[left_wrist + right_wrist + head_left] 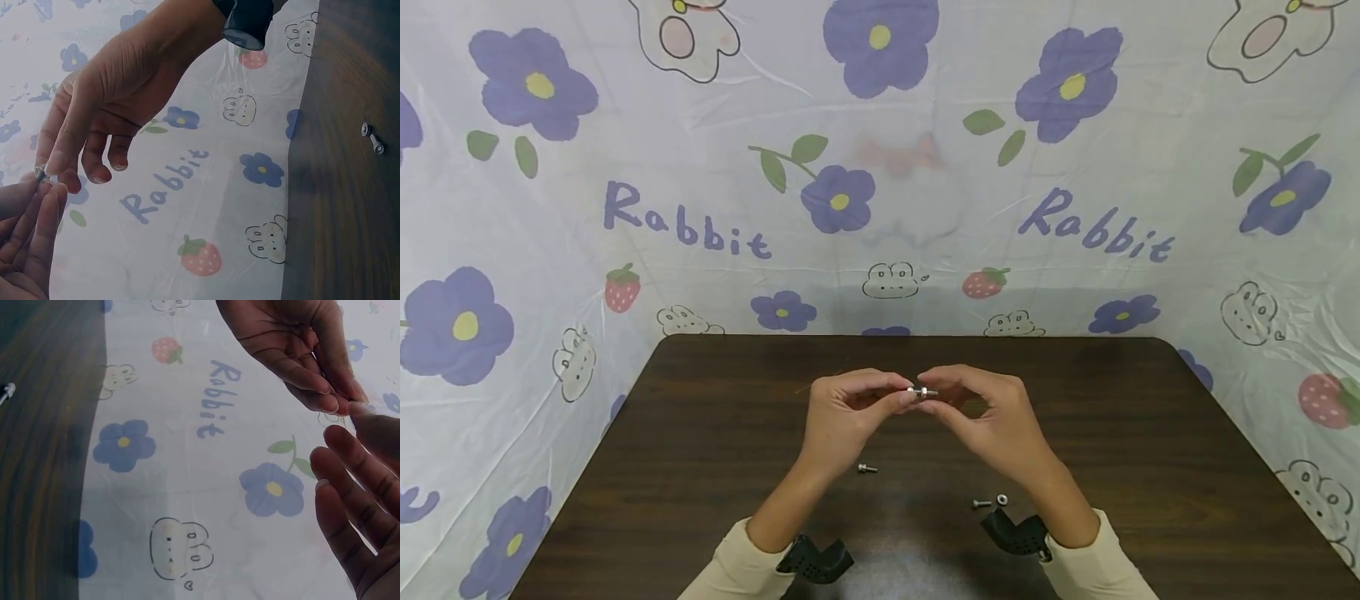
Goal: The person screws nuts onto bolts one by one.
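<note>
Between the two hands, in the head view, lies a small silver bolt (933, 392) held roughly level, with a nut (924, 391) on its shank. My left hand (848, 421) pinches the bolt's left end between thumb and fingers, covering part of it. From the other side, the thumb and index finger of my right hand (996, 421) close on the nut; exact contact is partly hidden. The left wrist view gives a glimpse of bolt thread (40, 173) among the fingertips. In the right wrist view, the right hand's other fingers (350, 500) are spread loosely and hide the bolt.
On the dark wooden table (715, 433) lie another bolt (867, 468) with a wider end, a screw (981, 503), and a small ring-like nut or washer (1002, 500) close beside the screw. A patterned cloth (880, 250) hangs behind the table.
</note>
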`<state>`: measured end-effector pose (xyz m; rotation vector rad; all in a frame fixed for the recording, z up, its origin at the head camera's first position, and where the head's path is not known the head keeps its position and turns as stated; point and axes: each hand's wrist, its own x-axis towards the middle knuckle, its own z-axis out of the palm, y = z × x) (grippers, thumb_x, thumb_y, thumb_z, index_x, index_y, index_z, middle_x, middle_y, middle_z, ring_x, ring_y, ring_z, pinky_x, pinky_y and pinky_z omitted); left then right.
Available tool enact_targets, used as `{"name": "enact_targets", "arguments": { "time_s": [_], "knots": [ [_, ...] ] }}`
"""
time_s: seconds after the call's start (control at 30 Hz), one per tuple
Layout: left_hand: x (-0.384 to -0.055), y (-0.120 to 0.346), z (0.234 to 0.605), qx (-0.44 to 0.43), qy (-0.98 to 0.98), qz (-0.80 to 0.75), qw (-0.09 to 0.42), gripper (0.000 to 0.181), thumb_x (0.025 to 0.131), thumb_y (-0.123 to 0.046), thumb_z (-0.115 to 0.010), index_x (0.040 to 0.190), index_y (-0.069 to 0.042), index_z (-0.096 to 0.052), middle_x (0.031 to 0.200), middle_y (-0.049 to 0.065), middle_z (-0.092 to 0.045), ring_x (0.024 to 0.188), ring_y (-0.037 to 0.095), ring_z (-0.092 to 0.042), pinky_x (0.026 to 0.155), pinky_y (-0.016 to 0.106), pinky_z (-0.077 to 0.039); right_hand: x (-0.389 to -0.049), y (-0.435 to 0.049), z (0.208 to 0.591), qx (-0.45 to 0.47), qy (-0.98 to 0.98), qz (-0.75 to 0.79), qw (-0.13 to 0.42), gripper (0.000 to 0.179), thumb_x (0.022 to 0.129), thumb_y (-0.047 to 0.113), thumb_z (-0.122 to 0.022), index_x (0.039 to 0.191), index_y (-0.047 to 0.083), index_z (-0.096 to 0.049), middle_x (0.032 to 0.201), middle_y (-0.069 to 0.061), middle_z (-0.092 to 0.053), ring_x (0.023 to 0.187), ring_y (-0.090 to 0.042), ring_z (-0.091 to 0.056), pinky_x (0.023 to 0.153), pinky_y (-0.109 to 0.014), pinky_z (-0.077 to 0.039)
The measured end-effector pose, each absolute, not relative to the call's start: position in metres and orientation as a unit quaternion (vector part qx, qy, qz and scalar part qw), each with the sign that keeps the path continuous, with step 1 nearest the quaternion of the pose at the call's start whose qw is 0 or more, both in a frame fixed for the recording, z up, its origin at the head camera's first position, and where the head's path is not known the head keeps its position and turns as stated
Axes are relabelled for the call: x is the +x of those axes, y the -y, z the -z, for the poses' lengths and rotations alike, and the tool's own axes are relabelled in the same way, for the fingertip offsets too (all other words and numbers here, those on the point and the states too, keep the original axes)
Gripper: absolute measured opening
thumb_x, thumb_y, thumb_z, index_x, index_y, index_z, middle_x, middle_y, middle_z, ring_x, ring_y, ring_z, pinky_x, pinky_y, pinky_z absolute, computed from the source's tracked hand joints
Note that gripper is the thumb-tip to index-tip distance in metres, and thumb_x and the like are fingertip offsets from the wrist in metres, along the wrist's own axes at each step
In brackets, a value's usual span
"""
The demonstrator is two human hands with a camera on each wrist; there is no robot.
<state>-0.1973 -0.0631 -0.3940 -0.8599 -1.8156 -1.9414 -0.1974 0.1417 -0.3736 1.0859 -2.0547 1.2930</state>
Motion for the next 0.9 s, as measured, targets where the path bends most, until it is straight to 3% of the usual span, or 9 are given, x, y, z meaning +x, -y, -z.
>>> {"name": "enact_targets", "arguments": {
  "time_s": [0.17, 0.33, 0.53, 0.67, 0.73, 0.9],
  "knots": [
    [-0.1968, 0.0621, 0.3951, -0.305, 0.638, 0.687, 0.168, 0.009, 0.088, -0.002, -0.077, 0.097, 0.0, -0.078, 0.091, 0.011, -0.076, 0.077, 0.024, -0.075, 0.068, 0.04, -0.064, -0.1992, -0.1429, 0.3746, 0.403, 0.747, -0.472, 0.238, 0.028, 0.08, -0.007, -0.082, 0.102, 0.008, -0.076, 0.091, -0.002, -0.076, 0.07, -0.01, -0.069, 0.059, -0.02, -0.055],
    [-0.1966, 0.0613, 0.3963, -0.313, 0.626, 0.696, 0.16, 0.009, 0.089, -0.001, -0.076, 0.097, 0.002, -0.077, 0.091, 0.014, -0.076, 0.078, 0.026, -0.076, 0.069, 0.042, -0.063, -0.1989, -0.1439, 0.3761, 0.395, 0.76, -0.47, 0.214, 0.016, 0.091, -0.002, -0.073, 0.096, 0.013, -0.077, 0.088, 0.003, -0.075, 0.074, -0.011, -0.07, 0.063, -0.024, -0.058],
    [-0.1968, 0.0605, 0.3972, -0.309, 0.627, 0.696, 0.162, 0.01, 0.088, 0.0, -0.077, 0.097, 0.003, -0.077, 0.091, 0.014, -0.076, 0.077, 0.025, -0.076, 0.069, 0.042, -0.063, -0.1995, -0.1452, 0.3798, 0.379, 0.765, -0.48, 0.201, 0.024, 0.1, -0.003, -0.06, 0.089, 0.01, -0.076, 0.081, 0.0, -0.074, 0.072, -0.017, -0.072, 0.069, -0.027, -0.061],
    [-0.1968, 0.0614, 0.3968, -0.308, 0.628, 0.695, 0.166, 0.01, 0.088, 0.001, -0.076, 0.097, 0.006, -0.076, 0.091, 0.014, -0.076, 0.078, 0.024, -0.076, 0.069, 0.041, -0.063, -0.1992, -0.1467, 0.3795, 0.382, 0.755, -0.494, 0.199, 0.018, 0.096, -0.005, -0.065, 0.104, 0.007, -0.075, 0.089, -0.002, -0.076, 0.073, -0.015, -0.072, 0.065, -0.026, -0.06],
    [-0.1965, 0.0621, 0.3963, -0.311, 0.627, 0.694, 0.168, 0.01, 0.089, 0.002, -0.075, 0.097, 0.008, -0.075, 0.091, 0.015, -0.076, 0.078, 0.023, -0.076, 0.069, 0.041, -0.063, -0.1989, -0.1474, 0.3788, 0.388, 0.751, -0.494, 0.203, 0.023, 0.091, -0.007, -0.072, 0.109, 0.006, -0.074, 0.093, -0.002, -0.076, 0.073, -0.014, -0.072, 0.062, -0.025, -0.059],
    [-0.1958, 0.0624, 0.3952, -0.314, 0.628, 0.692, 0.169, 0.009, 0.089, 0.003, -0.075, 0.097, 0.007, -0.075, 0.091, 0.016, -0.075, 0.079, 0.023, -0.076, 0.07, 0.04, -0.063, -0.199, -0.1476, 0.3779, 0.395, 0.746, -0.491, 0.217, 0.027, 0.083, -0.007, -0.08, 0.105, 0.008, -0.075, 0.093, -0.001, -0.076, 0.07, -0.015, -0.07, 0.057, -0.024, -0.055]
  ]
}}
